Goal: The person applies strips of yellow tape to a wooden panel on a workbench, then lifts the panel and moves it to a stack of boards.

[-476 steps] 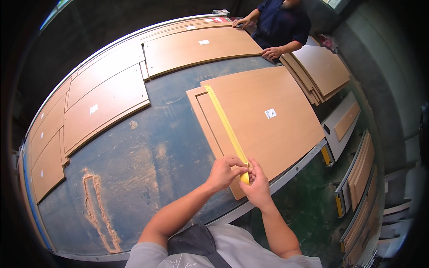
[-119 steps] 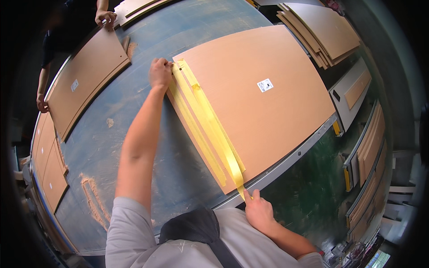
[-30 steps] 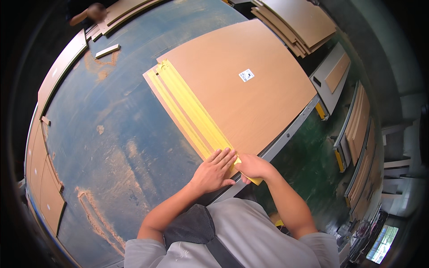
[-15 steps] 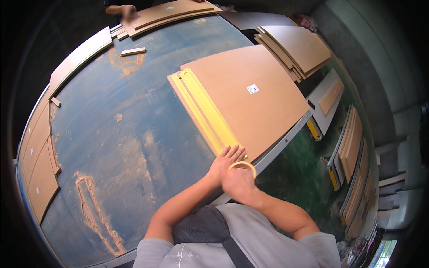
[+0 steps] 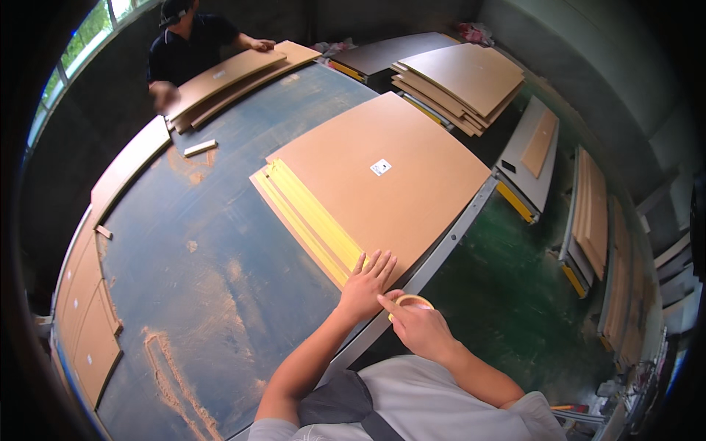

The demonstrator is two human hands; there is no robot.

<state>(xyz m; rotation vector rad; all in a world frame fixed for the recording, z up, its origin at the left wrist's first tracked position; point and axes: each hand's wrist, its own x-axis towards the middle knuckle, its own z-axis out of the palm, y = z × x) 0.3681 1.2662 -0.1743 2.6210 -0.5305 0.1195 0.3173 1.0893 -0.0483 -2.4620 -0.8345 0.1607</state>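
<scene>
I see the board (image 5: 430,202) lying flat, a broad tan sheet with a small white label (image 5: 380,167) near its middle. Along the board's left side I make out yellow tape (image 5: 316,226) in long bands, the inner one wider, with bunched ends at the far corner. My view of their near ends is blocked by the left hand (image 5: 362,292), fingers outstretched over the board's near corner. Just beyond that corner, the right hand (image 5: 421,328) grips the pale yellow tape roll (image 5: 413,298), its ring partly hidden.
</scene>
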